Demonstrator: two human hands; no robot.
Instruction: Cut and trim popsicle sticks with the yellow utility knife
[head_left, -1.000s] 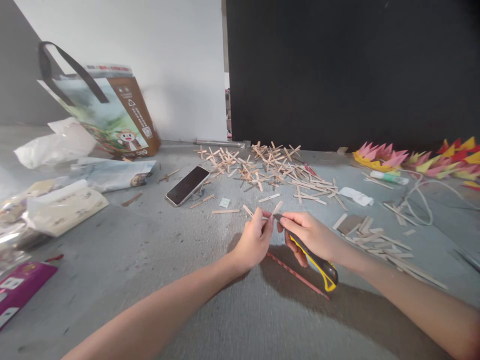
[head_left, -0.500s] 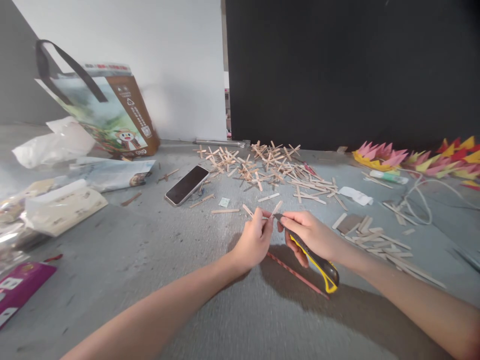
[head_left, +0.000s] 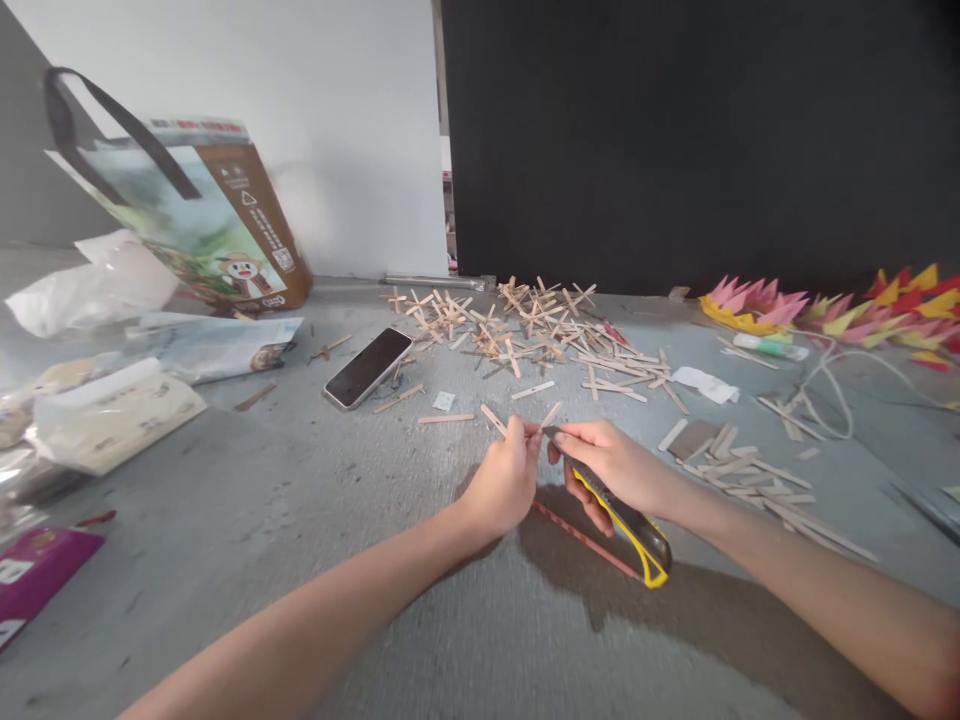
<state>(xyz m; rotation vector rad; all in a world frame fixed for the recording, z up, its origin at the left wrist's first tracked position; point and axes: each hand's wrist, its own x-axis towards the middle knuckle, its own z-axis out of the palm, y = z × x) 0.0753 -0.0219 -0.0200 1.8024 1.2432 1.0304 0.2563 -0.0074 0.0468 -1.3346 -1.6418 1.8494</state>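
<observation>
Pinched in my left hand (head_left: 504,478) are wooden craft sticks that stick out past the fingertips; one wooden stick (head_left: 492,419) points up and left, another stick tip (head_left: 552,414) up and right. My right hand (head_left: 609,466) is closed around a black and yellow utility knife (head_left: 634,532), its front end close to the sticks at my left fingertips. Whether the blade touches the wood I cannot make out. Below the hands a thin reddish patterned strip (head_left: 585,538) lies on the grey surface, partly in shadow.
Beyond my hands spreads a pile of crossed craft sticks (head_left: 532,325). Loose sticks (head_left: 750,470) lie at right, near pink and yellow folded paper (head_left: 757,305) and a white cable (head_left: 847,400). A phone (head_left: 367,368), plastic packets (head_left: 120,410) and a carrier bag (head_left: 217,220) are at left.
The whole view has shifted slightly to the left. Both hands keep nearly the same grip, with the knife still at the sticks.
</observation>
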